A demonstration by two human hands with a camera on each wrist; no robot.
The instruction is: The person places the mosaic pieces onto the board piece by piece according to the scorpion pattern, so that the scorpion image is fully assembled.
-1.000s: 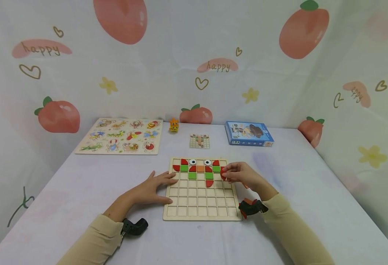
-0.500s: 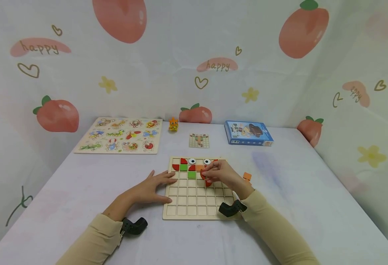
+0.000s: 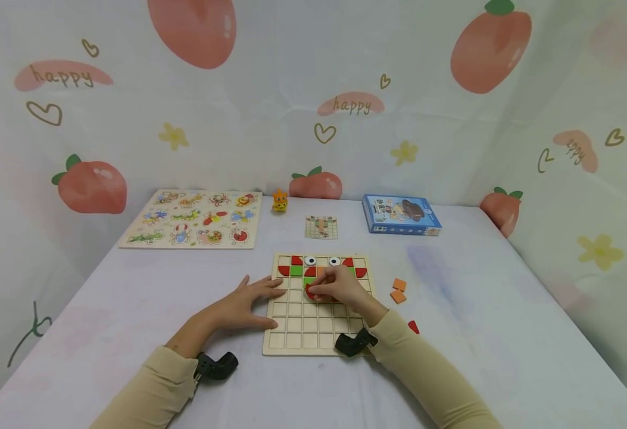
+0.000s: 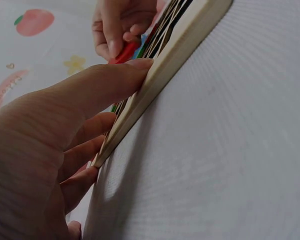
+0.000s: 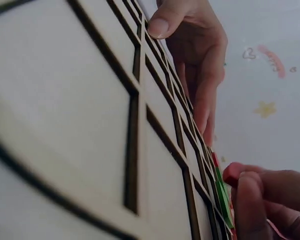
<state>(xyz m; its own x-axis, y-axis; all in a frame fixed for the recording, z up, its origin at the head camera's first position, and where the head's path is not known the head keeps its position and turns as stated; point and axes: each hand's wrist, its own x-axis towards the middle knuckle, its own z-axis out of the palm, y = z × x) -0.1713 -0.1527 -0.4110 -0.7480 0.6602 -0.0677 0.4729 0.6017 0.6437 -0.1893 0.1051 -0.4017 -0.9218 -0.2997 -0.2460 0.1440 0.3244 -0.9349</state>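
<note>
A red piece was pinched at the fingertips of the right hand, over the grid board and just on the near side of a green square; whether the board was touched by it could not be told. The left hand was spread wide, its thumb and fingertips rested on the board's left rim, presumably so that sliding was prevented. Orange tiles were laid to the right, likely for easy reach. Beyond the far edge a patterned card was set face up, probably to be seen past the hands.
</note>
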